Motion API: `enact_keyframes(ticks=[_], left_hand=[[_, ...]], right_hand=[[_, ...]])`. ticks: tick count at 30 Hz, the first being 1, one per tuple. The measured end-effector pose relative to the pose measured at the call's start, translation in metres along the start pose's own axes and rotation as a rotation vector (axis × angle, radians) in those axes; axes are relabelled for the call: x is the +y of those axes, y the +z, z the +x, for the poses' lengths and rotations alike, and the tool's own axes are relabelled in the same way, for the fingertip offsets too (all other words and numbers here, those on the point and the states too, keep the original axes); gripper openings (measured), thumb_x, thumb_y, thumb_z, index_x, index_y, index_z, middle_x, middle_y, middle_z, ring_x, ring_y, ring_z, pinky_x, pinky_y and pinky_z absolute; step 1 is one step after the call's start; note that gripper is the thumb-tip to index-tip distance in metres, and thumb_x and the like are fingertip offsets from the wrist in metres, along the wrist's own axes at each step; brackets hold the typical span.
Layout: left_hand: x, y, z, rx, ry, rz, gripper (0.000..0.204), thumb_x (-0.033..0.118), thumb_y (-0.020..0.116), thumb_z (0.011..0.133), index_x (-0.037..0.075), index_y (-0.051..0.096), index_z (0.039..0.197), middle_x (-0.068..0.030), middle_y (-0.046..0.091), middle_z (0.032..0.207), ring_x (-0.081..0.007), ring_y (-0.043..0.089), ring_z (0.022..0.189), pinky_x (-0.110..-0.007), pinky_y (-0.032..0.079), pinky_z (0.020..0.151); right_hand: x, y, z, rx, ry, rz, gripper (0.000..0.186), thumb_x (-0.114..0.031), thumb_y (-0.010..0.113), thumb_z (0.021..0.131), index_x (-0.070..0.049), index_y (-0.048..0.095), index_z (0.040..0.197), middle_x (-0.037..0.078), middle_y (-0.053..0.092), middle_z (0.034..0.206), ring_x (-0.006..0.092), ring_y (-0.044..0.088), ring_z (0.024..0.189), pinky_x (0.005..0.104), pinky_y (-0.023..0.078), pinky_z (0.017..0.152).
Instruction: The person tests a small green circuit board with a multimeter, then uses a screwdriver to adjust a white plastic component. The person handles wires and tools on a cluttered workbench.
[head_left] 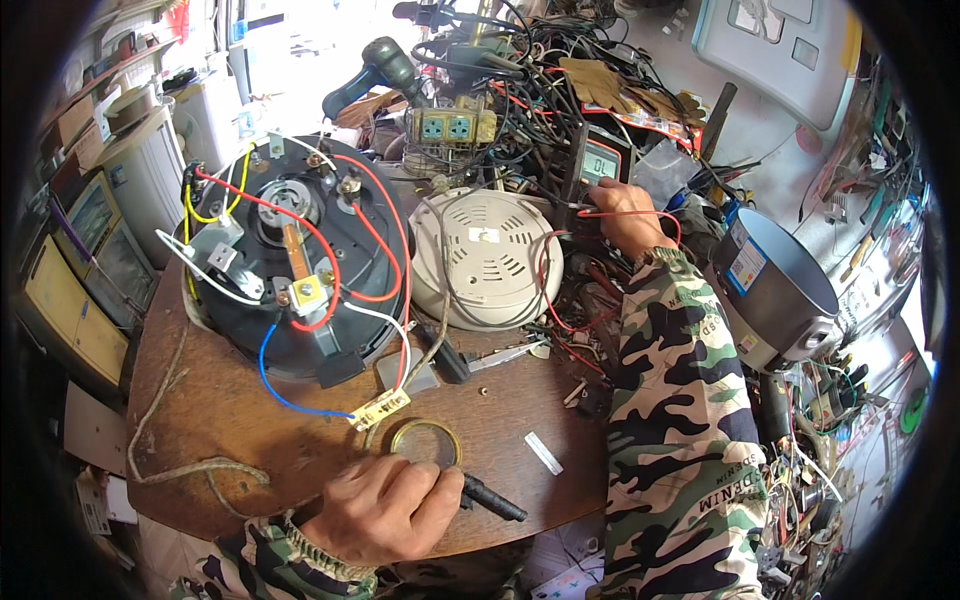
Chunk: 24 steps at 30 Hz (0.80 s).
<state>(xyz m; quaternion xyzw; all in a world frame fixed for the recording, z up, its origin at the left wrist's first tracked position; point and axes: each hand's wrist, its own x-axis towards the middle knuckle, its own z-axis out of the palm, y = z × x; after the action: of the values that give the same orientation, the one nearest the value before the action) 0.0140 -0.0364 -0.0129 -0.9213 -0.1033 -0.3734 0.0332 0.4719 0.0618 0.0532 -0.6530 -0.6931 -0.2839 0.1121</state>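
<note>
My left hand (392, 506) is closed at the table's near edge, against a magnifying glass (457, 446) with a brass-coloured rim and black handle. Its curled fingers cover part of the tool. Just beyond it lies a small pale yellow tube (380, 408) joined to blue, red and white wires. They lead to a round black appliance base (262, 345), upturned, with exposed wiring and terminals. My right hand (632, 216) reaches far forward, fingers curled on the front of a multimeter (600, 160) below its lit display. A red test lead (655, 212) passes over that hand.
A round cream vented cover (485, 262) stands beside the base. A caliper-like metal tool (500, 354) and a white strip (544, 453) lie on the wooden table (300, 440). Tangled cables (590, 50), a socket block (450, 127) and a grey pot (770, 270) crowd the back and right.
</note>
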Motion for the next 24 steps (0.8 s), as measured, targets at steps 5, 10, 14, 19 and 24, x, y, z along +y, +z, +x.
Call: enact_keyframes(ticks=[5, 10, 14, 19, 24], left_hand=[[0.000, -0.001, -0.002, 0.007, -0.015, 0.019, 0.014, 0.011, 0.069, 0.078, 0.006, 0.067, 0.091, -0.0009, 0.049, 0.075, -0.0152, 0.056, 0.061, -0.027, 0.047, 0.051], [-0.004, 0.005, -0.005, 0.111, 0.011, 0.039, 0.016, 0.012, 0.068, 0.079, 0.007, 0.065, 0.093, -0.0024, 0.050, 0.076, -0.0173, 0.057, 0.062, -0.030, 0.048, 0.051], [-0.004, -0.002, 0.000, 0.230, -0.053, 0.006, 0.025, 0.006, 0.076, 0.070, 0.007, 0.069, 0.094, -0.0025, 0.058, 0.080, -0.0207, 0.060, 0.064, -0.033, 0.050, 0.055], [-0.010, -0.019, -0.003, 0.457, -0.214, 0.134, 0.029, 0.003, 0.080, 0.068, 0.004, 0.068, 0.094, -0.0086, 0.060, 0.090, -0.0274, 0.063, 0.078, -0.039, 0.053, 0.066], [-0.011, -0.015, -0.001, 0.525, -0.263, 0.158, 0.040, 0.005, 0.084, 0.065, 0.006, 0.066, 0.101, -0.0098, 0.060, 0.098, -0.0297, 0.062, 0.084, -0.041, 0.053, 0.068]], right_hand=[[0.001, 0.018, -0.007, 0.335, 0.141, 0.260, 0.011, -0.010, 0.074, 0.084, -0.003, 0.071, 0.092, 0.012, 0.068, 0.084, 0.0293, 0.065, 0.070, 0.0398, 0.050, 0.060], [-0.041, -0.046, -0.011, 0.168, 0.825, 1.315, 0.038, -0.034, 0.065, 0.097, 0.002, 0.067, 0.084, 0.006, 0.061, 0.069, 0.0167, 0.053, 0.052, 0.0314, 0.044, 0.049], [-0.102, -0.084, -0.031, 0.154, 0.811, 1.792, 0.052, -0.045, 0.052, 0.100, 0.003, 0.066, 0.088, 0.012, 0.066, 0.078, 0.0221, 0.061, 0.064, 0.0352, 0.051, 0.061], [-0.170, -0.129, -0.050, -0.074, 0.625, 1.229, 0.060, -0.055, 0.047, 0.099, -0.002, 0.067, 0.078, 0.000, 0.055, 0.062, 0.0099, 0.047, 0.058, 0.0285, 0.033, 0.052], [-0.205, -0.127, -0.077, -0.082, 0.547, 1.086, 0.038, -0.031, 0.058, 0.101, 0.001, 0.067, 0.083, 0.000, 0.056, 0.064, 0.0117, 0.048, 0.057, 0.0335, 0.040, 0.053]])
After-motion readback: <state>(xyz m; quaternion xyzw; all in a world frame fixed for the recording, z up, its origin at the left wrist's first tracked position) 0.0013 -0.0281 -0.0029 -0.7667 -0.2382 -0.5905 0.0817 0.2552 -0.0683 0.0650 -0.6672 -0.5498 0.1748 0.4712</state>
